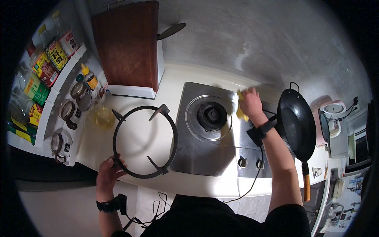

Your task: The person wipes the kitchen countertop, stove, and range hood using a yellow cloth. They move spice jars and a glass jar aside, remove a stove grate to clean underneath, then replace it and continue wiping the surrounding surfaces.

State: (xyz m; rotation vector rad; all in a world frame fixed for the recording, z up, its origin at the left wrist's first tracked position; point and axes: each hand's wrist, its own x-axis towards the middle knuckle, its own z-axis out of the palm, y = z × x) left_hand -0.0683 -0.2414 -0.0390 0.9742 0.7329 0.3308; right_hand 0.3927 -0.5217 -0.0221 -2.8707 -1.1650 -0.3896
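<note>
My left hand [110, 171] grips the lower left rim of a round black pan support [175, 139], whose prongs stick out from the ring. It is over the white counter, left of the steel gas cooktop [198, 160]. My right hand [251, 103] holds a yellow cloth [241, 112] against the back middle part of the cooktop. To its left the burner [212, 116] is uncovered, with a shiny round ring about it. Two knobs [242, 162] sit on the cooktop's front right. Both wrists wear black devices with cables.
A black wok [296, 121] with a wooden handle stands at the right. Behind on the left is a brown board [127, 47] with a knife handle beside it. Seasoning jars [67, 109] and a shelf [63, 77] of bottles line the left. A cable crosses the cooktop's front.
</note>
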